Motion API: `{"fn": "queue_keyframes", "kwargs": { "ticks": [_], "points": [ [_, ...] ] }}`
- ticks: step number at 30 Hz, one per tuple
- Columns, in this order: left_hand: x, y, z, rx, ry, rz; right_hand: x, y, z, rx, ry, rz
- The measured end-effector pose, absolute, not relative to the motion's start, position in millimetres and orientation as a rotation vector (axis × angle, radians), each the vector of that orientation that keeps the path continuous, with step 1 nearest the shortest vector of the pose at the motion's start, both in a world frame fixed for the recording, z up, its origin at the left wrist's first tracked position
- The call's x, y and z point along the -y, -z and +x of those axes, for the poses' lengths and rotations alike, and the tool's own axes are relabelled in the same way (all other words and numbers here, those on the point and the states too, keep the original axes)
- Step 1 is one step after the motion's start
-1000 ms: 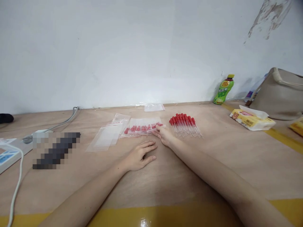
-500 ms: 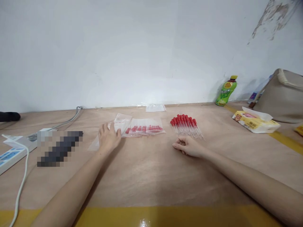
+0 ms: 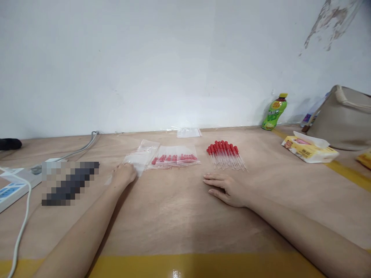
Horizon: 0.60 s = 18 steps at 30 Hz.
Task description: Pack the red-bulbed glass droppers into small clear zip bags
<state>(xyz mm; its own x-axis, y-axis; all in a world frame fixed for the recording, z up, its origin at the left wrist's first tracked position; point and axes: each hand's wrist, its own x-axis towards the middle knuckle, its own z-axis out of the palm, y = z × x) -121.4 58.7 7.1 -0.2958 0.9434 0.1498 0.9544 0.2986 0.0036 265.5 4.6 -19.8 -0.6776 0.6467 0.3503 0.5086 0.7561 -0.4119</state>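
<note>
My left hand (image 3: 124, 174) rests over the lower left part of some clear zip bags (image 3: 144, 151) that lie fanned out flat. Its fingers are curled and the tips are hidden, so what they pinch, if anything, does not show. Just right of these, overlapping zip bags with red-topped droppers inside (image 3: 176, 157) lie in a row. Palm down on the table, my right hand (image 3: 228, 189) has its fingers stretched out and holds nothing. Beyond it a row of loose droppers with red bulbs and clear stems (image 3: 226, 152) lies side by side.
Against the wall lies another clear bag (image 3: 189, 133). To the right are a green drink bottle (image 3: 274, 112), a yellow tissue pack (image 3: 308, 150) and a beige bag (image 3: 342, 119). A power strip (image 3: 20, 187) with cables and a blurred dark object (image 3: 71, 183) are on the left.
My left hand has drawn slightly back and left over the bags, its fingers curling from spread. My right hand has opened from a loose curl and moved a little nearer.
</note>
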Motion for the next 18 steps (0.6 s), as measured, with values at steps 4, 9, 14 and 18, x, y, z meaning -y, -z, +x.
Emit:
{"fn": "queue_keyframes", "kwargs": {
  "ticks": [4, 9, 14, 18],
  "points": [
    [-47, -35, -102, 2.238, 0.157, -1.943, -6, 20, 267, 2.473, -0.404, -0.881],
    [-16, -64, -42, 1.711, 0.291, -2.589, -7, 20, 267, 2.456, -0.431, -0.864],
    [4, -35, 4, 1.377, 0.218, -2.978, -6, 18, 266, 2.452, -0.411, -0.856],
    [5, -3, 12, 1.252, 0.215, -3.068, -7, 11, 272, 2.433, -0.377, -0.882]
  ]
}}
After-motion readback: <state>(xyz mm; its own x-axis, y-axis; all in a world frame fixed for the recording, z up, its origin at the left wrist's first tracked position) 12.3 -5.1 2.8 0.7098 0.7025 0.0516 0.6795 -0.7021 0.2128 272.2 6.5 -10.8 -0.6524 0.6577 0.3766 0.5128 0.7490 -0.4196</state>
